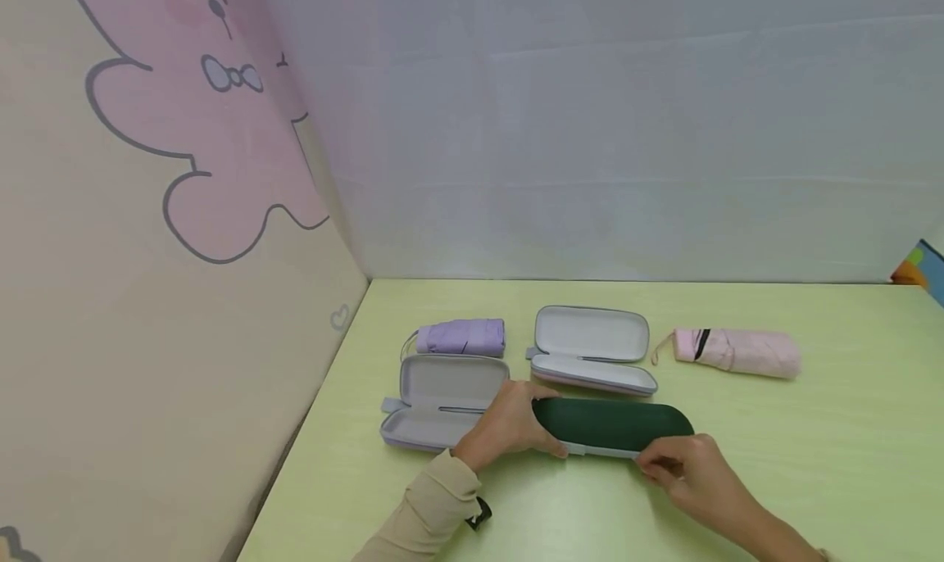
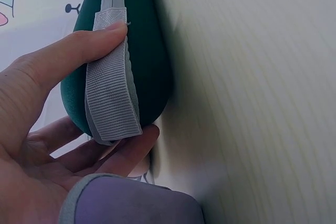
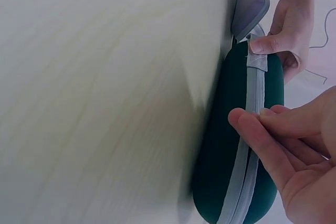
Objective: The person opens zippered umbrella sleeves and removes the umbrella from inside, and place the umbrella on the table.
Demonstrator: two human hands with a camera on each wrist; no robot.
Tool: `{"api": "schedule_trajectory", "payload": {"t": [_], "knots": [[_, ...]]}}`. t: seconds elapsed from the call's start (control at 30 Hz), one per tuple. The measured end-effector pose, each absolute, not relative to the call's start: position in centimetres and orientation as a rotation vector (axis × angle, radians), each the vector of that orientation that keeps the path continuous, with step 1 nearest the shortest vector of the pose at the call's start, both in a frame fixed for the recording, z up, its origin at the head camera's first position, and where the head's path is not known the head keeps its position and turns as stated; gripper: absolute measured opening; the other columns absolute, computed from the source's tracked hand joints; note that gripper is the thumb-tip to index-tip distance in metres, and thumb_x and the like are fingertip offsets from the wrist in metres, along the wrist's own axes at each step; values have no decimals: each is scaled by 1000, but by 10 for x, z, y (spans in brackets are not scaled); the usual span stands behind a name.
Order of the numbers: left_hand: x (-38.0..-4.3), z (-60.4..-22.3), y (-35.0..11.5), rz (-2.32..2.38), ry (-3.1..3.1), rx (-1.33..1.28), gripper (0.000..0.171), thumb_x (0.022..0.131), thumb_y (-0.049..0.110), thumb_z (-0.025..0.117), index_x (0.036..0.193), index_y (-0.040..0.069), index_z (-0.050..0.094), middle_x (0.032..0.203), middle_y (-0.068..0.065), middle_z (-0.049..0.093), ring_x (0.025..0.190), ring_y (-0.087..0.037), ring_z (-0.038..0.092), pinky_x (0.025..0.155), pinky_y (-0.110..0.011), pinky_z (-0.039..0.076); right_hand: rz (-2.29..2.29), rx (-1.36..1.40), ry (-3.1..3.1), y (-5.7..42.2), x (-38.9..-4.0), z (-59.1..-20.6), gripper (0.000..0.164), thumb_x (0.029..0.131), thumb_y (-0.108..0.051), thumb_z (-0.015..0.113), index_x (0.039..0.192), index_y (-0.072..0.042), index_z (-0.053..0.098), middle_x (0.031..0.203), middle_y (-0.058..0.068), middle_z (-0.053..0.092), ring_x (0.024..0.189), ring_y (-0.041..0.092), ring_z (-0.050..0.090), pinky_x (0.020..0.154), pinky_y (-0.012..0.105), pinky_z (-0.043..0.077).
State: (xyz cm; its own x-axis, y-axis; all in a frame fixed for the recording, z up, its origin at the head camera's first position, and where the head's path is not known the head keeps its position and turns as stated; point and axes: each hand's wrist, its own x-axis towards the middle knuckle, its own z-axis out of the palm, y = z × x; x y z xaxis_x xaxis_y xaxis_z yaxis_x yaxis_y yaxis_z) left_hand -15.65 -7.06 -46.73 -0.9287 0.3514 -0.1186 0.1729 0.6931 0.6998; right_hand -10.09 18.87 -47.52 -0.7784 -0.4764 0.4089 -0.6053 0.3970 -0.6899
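Note:
A dark green zip case point(image 1: 605, 423) lies on the table in front of me, with a pale grey zip point(image 3: 255, 87) along its near side. My left hand point(image 1: 512, 421) holds its left end. In the left wrist view, that thumb presses on the ribbed grey strap point(image 2: 110, 95) while the other fingers curl around the end. Near the case's right end, my right hand point(image 1: 693, 472) pinches at the zip line between thumb and forefinger. Those fingertips hide the zip pull. A thin dark gap parts the zip edges on the side away from the strap.
An opened purple case point(image 1: 453, 382) stands just left of the green one, a folded purple umbrella point(image 1: 465, 338) behind it. Behind the green case sits an opened pink case point(image 1: 590, 334). A folded pink umbrella point(image 1: 760, 354) lies at right. Walls point(image 1: 627, 136) border the table's back and left.

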Motion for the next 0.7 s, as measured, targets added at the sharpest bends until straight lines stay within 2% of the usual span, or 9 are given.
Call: {"api": "schedule_trajectory", "payload": {"t": [0.7], "knots": [[-156,-466,-72,1098,2641,452,68,51,28,95,113,14,70,110,2,66,92,-6,57,76,-23,48,1299,967,-2486,170,-103,-472,29,63,19,74,72,-8,70,68,0,67,62,-1,60,52,11,47]]}}
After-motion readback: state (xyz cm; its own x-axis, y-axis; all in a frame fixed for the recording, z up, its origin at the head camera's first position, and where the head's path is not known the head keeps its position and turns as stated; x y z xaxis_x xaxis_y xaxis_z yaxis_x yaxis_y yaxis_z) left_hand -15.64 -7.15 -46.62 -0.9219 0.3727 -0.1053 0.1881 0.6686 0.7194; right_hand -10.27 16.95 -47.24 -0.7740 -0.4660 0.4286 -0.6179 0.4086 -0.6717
